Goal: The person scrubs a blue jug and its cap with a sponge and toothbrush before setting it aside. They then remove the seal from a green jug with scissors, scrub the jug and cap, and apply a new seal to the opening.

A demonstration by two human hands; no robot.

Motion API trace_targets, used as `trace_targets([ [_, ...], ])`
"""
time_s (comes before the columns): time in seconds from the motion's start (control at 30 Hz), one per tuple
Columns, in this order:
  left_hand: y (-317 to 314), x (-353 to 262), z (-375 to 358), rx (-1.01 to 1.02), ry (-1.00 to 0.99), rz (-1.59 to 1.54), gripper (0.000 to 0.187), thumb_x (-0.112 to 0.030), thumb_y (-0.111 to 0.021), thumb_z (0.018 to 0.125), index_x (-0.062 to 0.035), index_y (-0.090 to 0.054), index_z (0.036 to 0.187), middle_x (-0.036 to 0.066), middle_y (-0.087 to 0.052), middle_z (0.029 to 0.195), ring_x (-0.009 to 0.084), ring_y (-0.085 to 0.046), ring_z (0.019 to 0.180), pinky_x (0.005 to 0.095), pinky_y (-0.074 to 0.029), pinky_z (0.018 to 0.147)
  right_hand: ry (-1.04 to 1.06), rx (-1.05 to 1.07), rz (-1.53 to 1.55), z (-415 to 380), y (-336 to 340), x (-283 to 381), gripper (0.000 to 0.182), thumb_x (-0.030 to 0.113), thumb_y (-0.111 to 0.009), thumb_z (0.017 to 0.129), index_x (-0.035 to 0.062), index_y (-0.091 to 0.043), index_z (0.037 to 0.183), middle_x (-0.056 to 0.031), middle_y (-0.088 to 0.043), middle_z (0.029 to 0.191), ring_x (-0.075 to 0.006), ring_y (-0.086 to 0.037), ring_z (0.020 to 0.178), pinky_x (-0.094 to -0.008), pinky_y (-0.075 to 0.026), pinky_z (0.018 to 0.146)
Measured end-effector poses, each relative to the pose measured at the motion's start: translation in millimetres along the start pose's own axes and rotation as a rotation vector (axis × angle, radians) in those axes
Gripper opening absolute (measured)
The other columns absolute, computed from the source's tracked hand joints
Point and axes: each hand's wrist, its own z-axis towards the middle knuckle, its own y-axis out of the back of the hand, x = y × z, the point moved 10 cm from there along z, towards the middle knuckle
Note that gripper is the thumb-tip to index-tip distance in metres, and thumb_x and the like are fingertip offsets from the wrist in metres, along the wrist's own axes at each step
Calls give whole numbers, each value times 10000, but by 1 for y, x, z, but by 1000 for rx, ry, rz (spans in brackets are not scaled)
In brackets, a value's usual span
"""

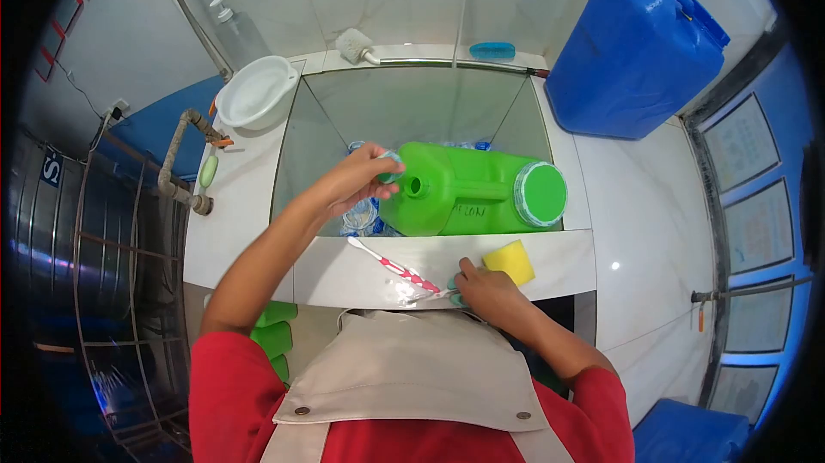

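A green plastic jug (473, 192) lies on its side over the tiled basin, its small open mouth facing my left side and a round green lid at its right end. My left hand (361, 178) is closed beside that mouth, pinching a small teal cap (392, 167). On the front ledge lies a pink-and-white toothbrush (395, 267), tilted down to the right. My right hand (491, 291) is at its lower end, fingers closed around a small teal piece (457, 288) that they partly hide. Just behind that hand sits a yellow sponge (509, 263).
Clear plastic bottles (361, 221) lie in the basin under the jug. A white bowl (256, 94) and a pipe tap (182, 149) stand at left. A toilet brush (354, 45) and blue brush (492, 51) lie on the back rim. A large blue jerrycan (636, 51) stands at right.
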Motion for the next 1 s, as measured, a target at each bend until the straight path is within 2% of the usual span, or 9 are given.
trace_targets([
  [0.13,11,17,-16,96,28,-189,255,-200,-646,869,-52,-465,969,24,-548,797,113,-614,611,211,-524,531,-114,150,73,-17,42,-23,250,118,-624,745,23,-585,973,-177,-603,904,-315,-624,791,-428,-512,666],
  [0.17,11,17,-22,109,-1,-287,249,-196,-648,873,-58,-469,975,25,-555,811,114,-621,646,209,-531,571,-42,132,194,-23,53,-32,333,119,-662,742,65,-605,1066,-158,-632,878,-266,-636,749,-398,-514,671],
  [0.27,-1,6,-39,61,-120,-434,251,-195,-655,875,-66,-477,995,26,-574,847,115,-631,715,211,-541,643,-189,318,531,-15,67,-42,361,128,-674,790,45,-592,1132,-123,-645,912,-194,-618,680,-332,-507,643],
  [0.33,-1,4,-44,-3,-204,-491,260,-199,-660,873,-68,-482,1009,26,-586,868,116,-634,751,216,-544,675,-160,109,1240,-1,57,-35,282,100,-605,849,-15,-568,1104,-73,-622,844,-134,-581,715,-268,-461,603],
  [0.43,0,10,-40,7,-294,-482,240,-159,-659,870,-67,-506,1030,33,-604,914,115,-620,775,238,-526,744,-167,-10,1506,37,50,-4,245,133,-600,889,-17,-566,1079,-36,-600,862,-83,-550,680,-231,-441,585],
  [0.57,2,-1,-40,-31,-316,-548,199,-117,-659,855,-78,-541,1010,23,-612,933,100,-580,867,270,-466,826,-195,-20,1670,68,40,9,382,352,-677,846,11,-567,979,-43,-564,824,-104,-494,548,-219,-375,465],
  [0.67,6,-7,-37,-43,-330,-458,184,-110,-656,848,-80,-555,1000,13,-616,942,95,-567,901,281,-443,844,-46,17,1702,78,52,23,544,551,-584,847,17,-553,943,-55,-554,800,-84,-438,485,-207,-314,406],
  [0.77,12,-18,-34,-67,-379,-354,215,-96,-661,847,-55,-563,1034,9,-612,951,89,-566,882,246,-440,825,-14,56,2031,87,37,19,504,513,-606,849,21,-535,928,-72,-565,790,-74,-369,425,-188,-275,380],
  [1.0,12,-41,-29,-143,-560,-119,268,-84,-651,854,8,-566,1090,21,-617,949,81,-562,867,221,-439,800,-105,107,2126,99,37,17,488,489,-585,871,9,-520,923,-98,-573,766,-53,-288,378,-184,-208,340],
])
